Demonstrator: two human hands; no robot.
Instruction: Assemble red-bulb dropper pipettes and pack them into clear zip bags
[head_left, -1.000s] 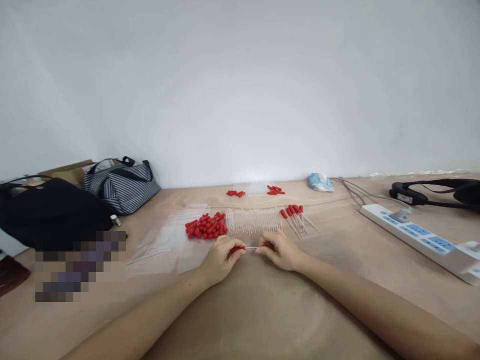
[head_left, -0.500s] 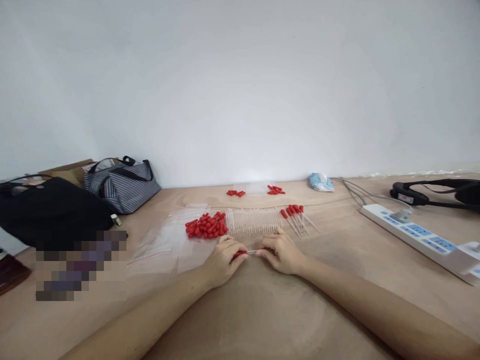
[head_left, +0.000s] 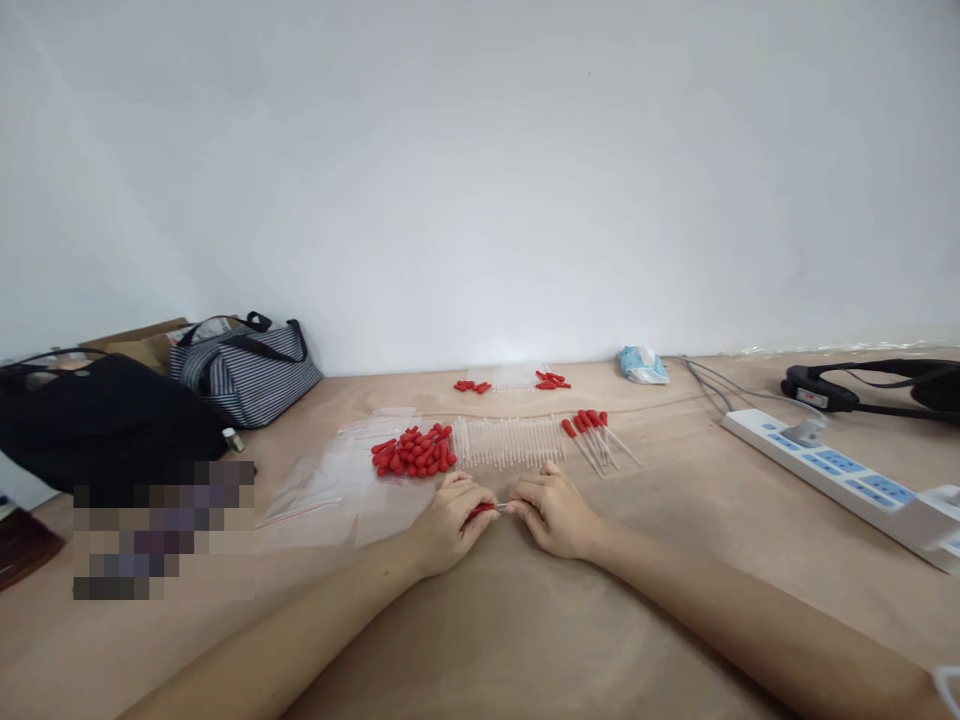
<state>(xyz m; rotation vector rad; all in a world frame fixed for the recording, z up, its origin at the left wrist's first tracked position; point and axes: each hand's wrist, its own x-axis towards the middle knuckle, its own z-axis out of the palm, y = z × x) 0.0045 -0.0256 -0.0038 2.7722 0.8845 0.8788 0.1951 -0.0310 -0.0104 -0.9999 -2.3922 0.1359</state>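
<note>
Red bulb (head_left: 482,509) gripped by the left hand (head_left: 448,526) seems mid-fitting over the tube (head_left: 502,507) the right hand (head_left: 553,513) pinches, next needing straight pressure.

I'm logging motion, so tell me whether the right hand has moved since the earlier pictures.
Yes: judged against the piled red dropper bulbs, the right hand has shifted slightly left and lower in view.

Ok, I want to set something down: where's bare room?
Bare brown tabletop lies between the left forearm and right forearm, also between the right one and the long white power strip. Straight ahead is crowded: red rounded bulbs, thin clear tubes.
</note>
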